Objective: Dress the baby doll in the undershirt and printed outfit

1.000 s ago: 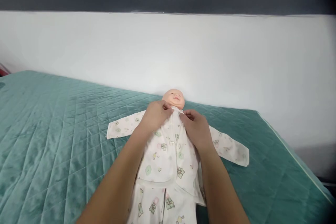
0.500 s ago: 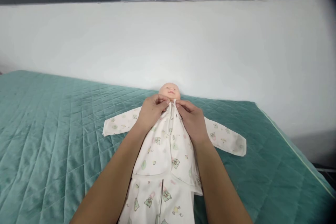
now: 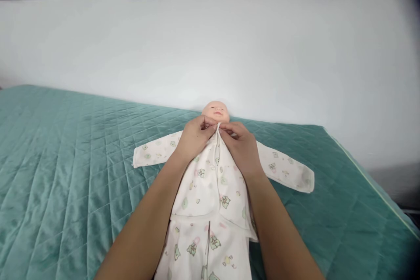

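A baby doll (image 3: 216,111) lies on its back on the teal quilted bed (image 3: 65,153), its head toward the white wall. It wears a white printed shirt (image 3: 210,179) with both sleeves spread out sideways, and matching trousers (image 3: 203,249) below. My left hand (image 3: 194,136) pinches the left edge of the shirt's front at the collar, just under the doll's chin. My right hand (image 3: 241,145) pinches the right edge at the same spot. The two fabric edges meet between my fingertips. Both forearms reach over the doll's body.
A white wall (image 3: 229,52) rises directly behind the doll, with a dark band along its top. The bed's right edge (image 3: 370,183) runs diagonally toward the lower right. The quilt stretches far to the left.
My hands have drawn together at the collar, closing the shirt's front edges under the chin. The view has tilted slightly, with less of the dark band visible.
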`<state>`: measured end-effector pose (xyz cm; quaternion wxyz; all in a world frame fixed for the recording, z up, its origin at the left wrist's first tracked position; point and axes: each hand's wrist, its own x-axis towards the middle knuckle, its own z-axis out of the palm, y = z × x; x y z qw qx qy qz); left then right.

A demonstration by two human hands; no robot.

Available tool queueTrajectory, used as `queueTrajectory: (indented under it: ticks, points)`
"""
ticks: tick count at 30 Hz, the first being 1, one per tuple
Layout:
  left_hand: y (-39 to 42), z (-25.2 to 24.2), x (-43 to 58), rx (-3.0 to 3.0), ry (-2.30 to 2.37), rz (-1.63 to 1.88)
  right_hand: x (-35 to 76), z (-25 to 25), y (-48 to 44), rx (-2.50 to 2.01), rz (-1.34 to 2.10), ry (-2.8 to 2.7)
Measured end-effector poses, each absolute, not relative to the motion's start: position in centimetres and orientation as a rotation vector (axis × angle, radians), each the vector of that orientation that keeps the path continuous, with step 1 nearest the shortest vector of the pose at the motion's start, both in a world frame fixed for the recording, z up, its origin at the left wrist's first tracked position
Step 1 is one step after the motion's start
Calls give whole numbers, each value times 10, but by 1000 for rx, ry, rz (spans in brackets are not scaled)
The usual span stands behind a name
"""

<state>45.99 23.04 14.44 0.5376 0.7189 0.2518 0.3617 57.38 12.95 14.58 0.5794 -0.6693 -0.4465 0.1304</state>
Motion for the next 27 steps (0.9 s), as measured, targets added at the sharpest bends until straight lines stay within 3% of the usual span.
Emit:
queueTrajectory:
  ticks: [27]
  points:
    - [222, 154, 455, 1755, 753, 807, 577, 146, 128, -1674, 454, -1017]
